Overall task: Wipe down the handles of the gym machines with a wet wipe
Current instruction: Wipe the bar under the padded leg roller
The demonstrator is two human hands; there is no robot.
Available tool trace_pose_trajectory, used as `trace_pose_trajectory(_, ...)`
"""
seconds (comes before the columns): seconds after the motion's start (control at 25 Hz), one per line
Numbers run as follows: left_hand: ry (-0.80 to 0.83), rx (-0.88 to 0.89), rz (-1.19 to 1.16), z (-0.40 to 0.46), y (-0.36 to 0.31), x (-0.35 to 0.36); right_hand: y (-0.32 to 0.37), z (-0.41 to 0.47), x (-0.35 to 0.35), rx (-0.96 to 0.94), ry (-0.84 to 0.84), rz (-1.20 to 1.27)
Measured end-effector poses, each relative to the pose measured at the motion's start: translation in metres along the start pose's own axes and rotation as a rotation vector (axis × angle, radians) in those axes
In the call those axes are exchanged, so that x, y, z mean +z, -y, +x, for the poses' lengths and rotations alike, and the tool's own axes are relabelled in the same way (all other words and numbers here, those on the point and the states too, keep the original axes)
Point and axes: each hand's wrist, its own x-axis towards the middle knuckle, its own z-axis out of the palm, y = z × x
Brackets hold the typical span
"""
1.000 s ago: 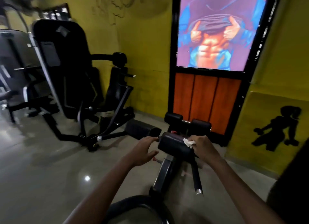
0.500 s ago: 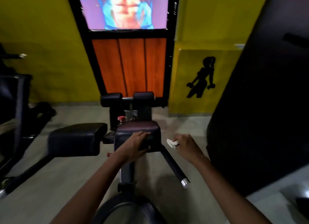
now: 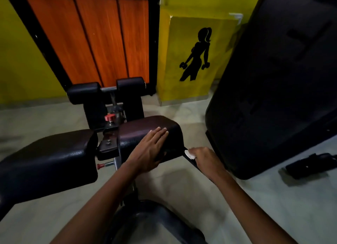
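My left hand lies flat with straight fingers on the right black pad of the machine in front of me. My right hand curls around the black handle bar that juts out from under that pad. A white wet wipe is pressed between my fingers and the bar, with one end poking out. Most of the handle is hidden under my right hand and forearm.
A second black pad sits to the left, with a red knob and two roller pads behind. A large black machine shroud stands close on the right. An orange panelled door and yellow wall lie ahead.
The view has swung right and closer to the machine. My left hand has flattened on top of the right pad. My right hand with the wipe has closed around the handle bar.
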Motion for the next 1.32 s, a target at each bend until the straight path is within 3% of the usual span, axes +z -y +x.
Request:
trace_pose_trajectory(0.12, -0.043, -0.036, 0.091, 0.004, 0.009, 0.015, -0.006, 0.010, 0.023, -0.037, -0.024, -0.120)
trace_pose_trajectory(0.36, -0.111, -0.078, 0.209, 0.005, 0.005, 0.029, -0.039, -0.005, 0.034, -0.233, -0.006, -0.106)
trace_pose_trajectory(0.56, -0.127, -0.132, 0.235, 0.005, -0.003, 0.031, -0.030, -0.003, 0.027, -0.141, -0.052, -0.140)
trace_pose_trajectory(0.8, -0.123, -0.169, 0.269, 0.004, -0.007, 0.032, -0.046, -0.025, 0.016, -0.295, 0.002, -0.151)
trace_pose_trajectory(0.96, -0.123, -0.180, 0.269, 0.004, -0.011, 0.031, -0.038, -0.024, 0.024, -0.178, -0.039, -0.126)
trace_pose_trajectory(1.08, -0.121, -0.175, 0.265, 0.004, -0.010, 0.030, -0.041, -0.031, 0.025, -0.279, -0.004, -0.189)
trace_pose_trajectory(1.2, -0.128, -0.187, 0.251, 0.003, -0.012, 0.032, -0.064, -0.043, 0.015, -0.372, -0.024, -0.100)
trace_pose_trajectory(1.32, -0.136, -0.192, 0.242, 0.003, -0.014, 0.031, -0.057, -0.046, 0.013, -0.274, -0.013, -0.048)
